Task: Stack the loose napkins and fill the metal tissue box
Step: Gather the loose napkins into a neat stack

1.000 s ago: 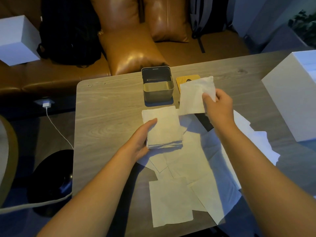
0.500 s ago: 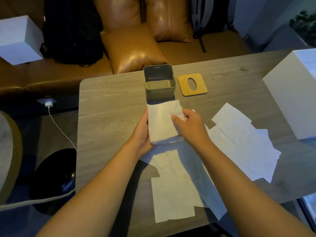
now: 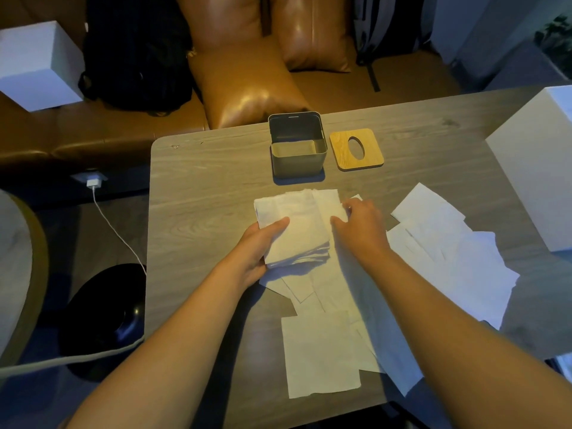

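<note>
Looking down from the head camera, the left hand (image 3: 263,246) grips the stack of napkins (image 3: 294,227) at its near left corner, thumb curled over the top sheet, fingers hidden beneath. The right hand (image 3: 360,230) lies against the stack's right edge with fingers bent over the top sheet there; whether they pinch it or merely press is hard to tell. The stack rests on the worktop (image 3: 201,187) over several loose napkins (image 3: 322,354), its long axis running roughly from six to twelve o'clock, top sheets fanned a little toward one o'clock. More loose sheets (image 3: 448,255) lie at three o'clock of the right hand, nearer to it than to the left. The metal tissue box (image 3: 297,156) stands open at twelve o'clock of the stack, near but apart, holding no visible napkins, with its wooden lid (image 3: 342,151) flat just beside it at three o'clock. Filling the box probably means carrying the squared stack straight ahead, and many sheets are not yet gathered.
</note>
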